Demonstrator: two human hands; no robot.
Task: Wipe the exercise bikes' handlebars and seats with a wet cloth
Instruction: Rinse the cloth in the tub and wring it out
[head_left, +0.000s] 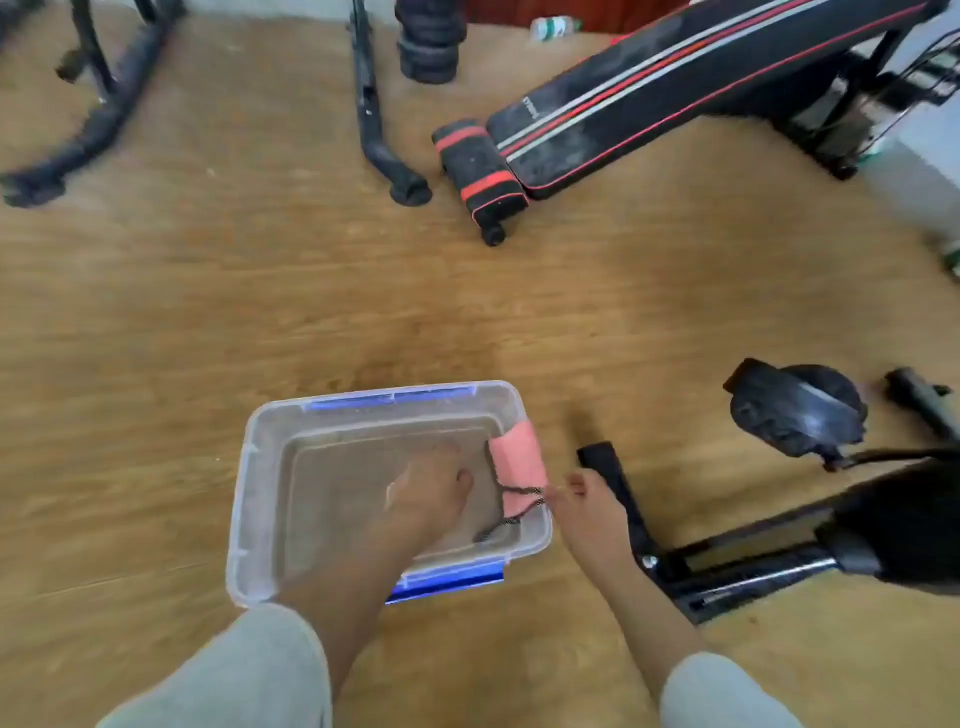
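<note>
A clear plastic tub (260, 467) with blue clips stands on the wooden floor, holding shallow murky water. A pink cloth (518, 460) with a dark braided edge hangs over the tub's right rim. My left hand (431, 493) reaches down into the tub, fingers relaxed near the water. My right hand (587, 506) hovers just outside the right rim and pinches the cloth's edge. An exercise bike's black frame (727, 566) and pedal (795, 410) lie to the right.
A black and red sit-up bench (623, 104) slants across the far right. Black machine legs (374, 130) and a curved base (93, 130) stand at the far left and centre. A plastic bottle (553, 26) lies by the wall.
</note>
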